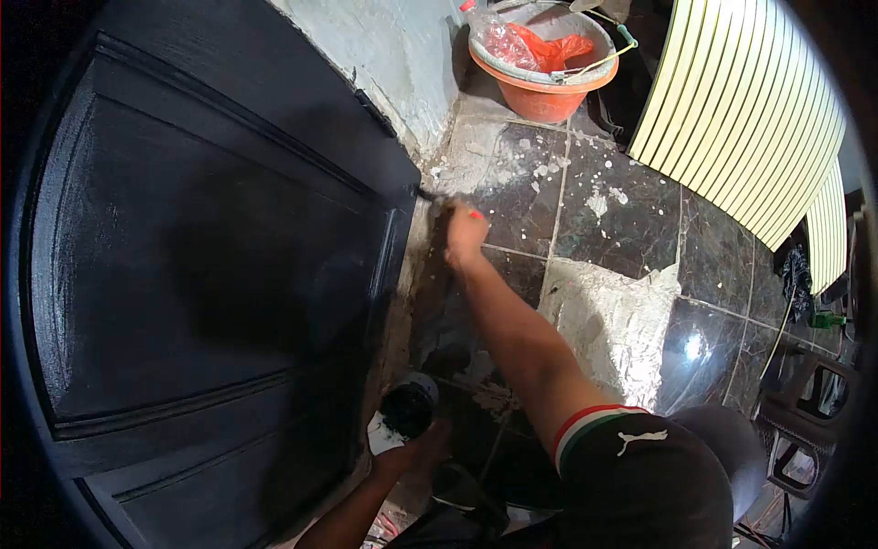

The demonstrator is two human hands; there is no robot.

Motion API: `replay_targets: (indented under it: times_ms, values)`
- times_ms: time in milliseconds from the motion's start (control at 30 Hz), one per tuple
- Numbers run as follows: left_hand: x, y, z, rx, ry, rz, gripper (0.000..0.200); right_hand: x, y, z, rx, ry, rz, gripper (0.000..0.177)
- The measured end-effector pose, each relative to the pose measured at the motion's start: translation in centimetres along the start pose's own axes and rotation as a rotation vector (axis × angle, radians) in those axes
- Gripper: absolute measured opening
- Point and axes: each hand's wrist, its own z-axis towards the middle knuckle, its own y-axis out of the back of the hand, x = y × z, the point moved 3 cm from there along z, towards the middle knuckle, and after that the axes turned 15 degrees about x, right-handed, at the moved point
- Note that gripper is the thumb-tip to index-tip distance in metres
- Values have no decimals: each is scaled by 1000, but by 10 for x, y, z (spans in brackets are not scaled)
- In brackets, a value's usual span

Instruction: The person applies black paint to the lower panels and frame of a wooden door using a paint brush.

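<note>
Right hand (465, 236): far centre, arm fully stretched, fist clamped on thin paintbrush with red-tipped handle (448, 204).
Brush long axis: pointing left and slightly far from the fist; dark bristles touching right edge of tall black panelled wooden door (201, 256).
Left hand (413, 450): near, low, cupped around small round tin of black paint (409, 405), just beside the door's right edge, well apart from the brush.
Door: glossy, wet-looking black, raised mouldings.
Also present: orange plastic bucket (549, 102), far; dark plaster-spattered tiled floor (631, 238).
</note>
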Motion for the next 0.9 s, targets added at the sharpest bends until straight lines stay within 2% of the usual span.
replay_targets:
  times_ms: [67, 167, 200, 233, 333, 400, 500, 533, 633, 667, 733, 767, 800, 900]
  values:
    - [2, 1, -1, -15, 14, -58, 92, -43, -1, -6, -18, 55, -154, 20]
    - [6, 0, -2, -103, 6, -100, 91, -31, 14, -19, 45, -104, -56, 18]
    - [3, 0, -2, -121, -5, -83, 91, -7, 11, -26, 98, -115, 216, 19]
    - [2, 0, -3, -138, -14, -68, 92, 1, 11, -17, 64, -31, 274, 22]
    - [15, -6, -4, -41, 76, -170, 96, 4, 7, -6, 63, -120, 323, 22]
    - [7, -5, -2, -81, 37, -154, 96, -3, -4, -15, 200, -77, 282, 19]
    - [-2, 4, 0, -124, 8, -84, 94, 3, 4, -25, 219, -165, 108, 17]
    - [-3, 7, 1, -131, 6, -57, 93, 8, 5, -19, 209, -81, 229, 16]
    - [9, 0, -1, -75, 33, -129, 93, 12, -1, 7, 202, -38, 279, 19]
    - [12, -3, -1, -64, 35, -53, 93, 7, -2, 17, 219, -9, 279, 20]
    - [13, -4, -1, -54, 32, 103, 93, 4, 2, 1, 332, -47, 40, 18]
    - [12, -2, 2, -83, 5, -7, 92, 5, 0, -3, 389, -63, -78, 17]
    - [7, 0, 2, -111, -16, -118, 92, -11, 4, 7, 389, -124, 98, 17]
    - [3, -3, 1, -132, 6, -344, 92, -3, 15, 32, 223, 25, 362, 18]
